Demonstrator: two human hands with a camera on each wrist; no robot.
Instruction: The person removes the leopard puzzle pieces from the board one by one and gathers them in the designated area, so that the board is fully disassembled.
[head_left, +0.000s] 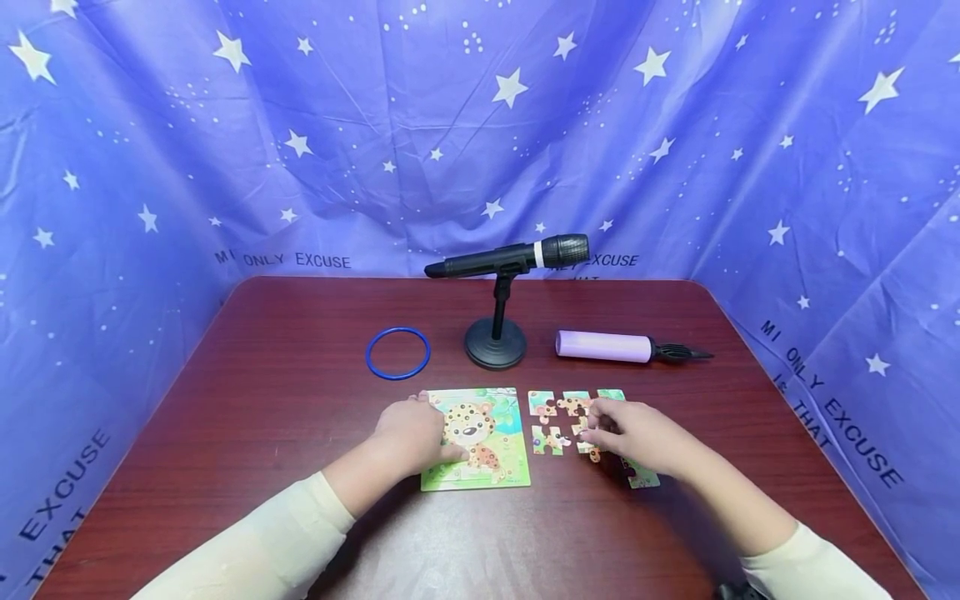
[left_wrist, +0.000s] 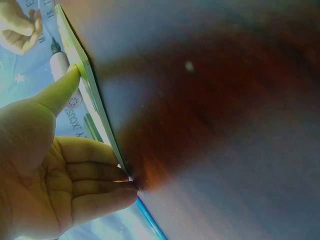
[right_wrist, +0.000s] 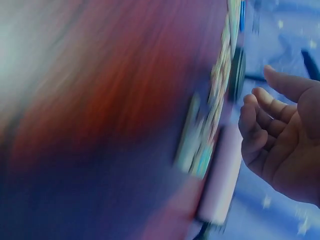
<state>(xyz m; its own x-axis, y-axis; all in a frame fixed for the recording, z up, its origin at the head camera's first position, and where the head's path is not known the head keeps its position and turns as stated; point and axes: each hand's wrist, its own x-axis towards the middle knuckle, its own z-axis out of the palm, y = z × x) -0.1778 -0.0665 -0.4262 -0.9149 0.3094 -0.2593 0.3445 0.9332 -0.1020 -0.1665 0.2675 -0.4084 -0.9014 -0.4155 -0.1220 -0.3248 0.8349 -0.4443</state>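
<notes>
A square puzzle board (head_left: 487, 450) printed with a cartoon leopard lies near the front middle of the table. My left hand (head_left: 411, 437) rests at its left side, the thumb (left_wrist: 62, 90) on the board and the straight fingers (left_wrist: 95, 182) touching the edge and tabletop. To the board's right lie several loose jigsaw pieces (head_left: 546, 440), spread in rough rows. Over them hovers my right hand (head_left: 637, 433), fingers loosely bent and thumb apart, with nothing visible between them in the right wrist view. It partly hides the right-hand pieces.
Behind the board stands a black microphone (head_left: 480, 262) on a round-based stand (head_left: 496, 343). A blue ring (head_left: 398, 377) lies to the left of it, and a lilac hand pump (head_left: 603, 346) with a black nozzle to the right. Star-patterned curtain (head_left: 420, 125) surrounds the dark red table (head_left: 247, 400).
</notes>
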